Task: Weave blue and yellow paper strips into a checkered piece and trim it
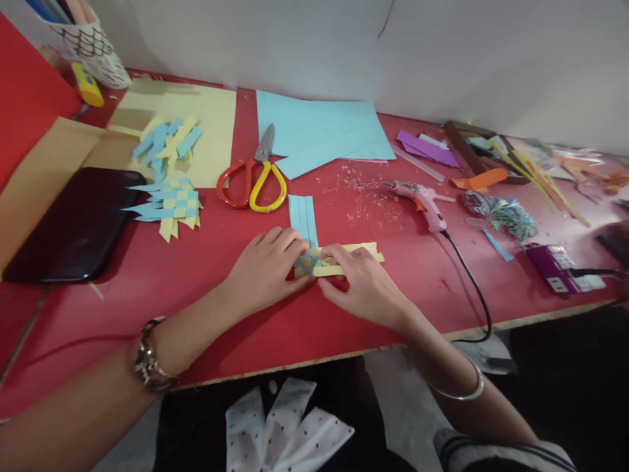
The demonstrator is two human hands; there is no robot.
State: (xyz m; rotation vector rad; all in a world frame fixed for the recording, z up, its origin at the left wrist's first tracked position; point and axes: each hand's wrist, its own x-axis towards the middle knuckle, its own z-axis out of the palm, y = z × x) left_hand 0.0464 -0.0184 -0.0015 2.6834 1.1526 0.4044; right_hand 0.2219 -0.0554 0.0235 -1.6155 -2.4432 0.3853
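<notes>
A small weave of blue and yellow paper strips (307, 263) lies on the red table under both hands. Its blue strips (303, 217) run away from me, and its yellow strips (366, 250) stick out to the right. My left hand (268, 265) pinches the woven part at its left side, fingers bent over the top edge and thumb along the near edge. My right hand (361, 282) grips the yellow strips beside the checks with bent fingers, thumb below. The fingers hide part of the weave.
Scissors (263, 167) with red and yellow handles lie behind the weave, near blue paper sheets (319, 124). At left are a finished-looking woven fish shape (174, 203), loose strips (170, 141) and a black phone-like slab (78, 223). A pink glue gun (420, 200) with a cord and a purple power adapter (553, 269) lie right.
</notes>
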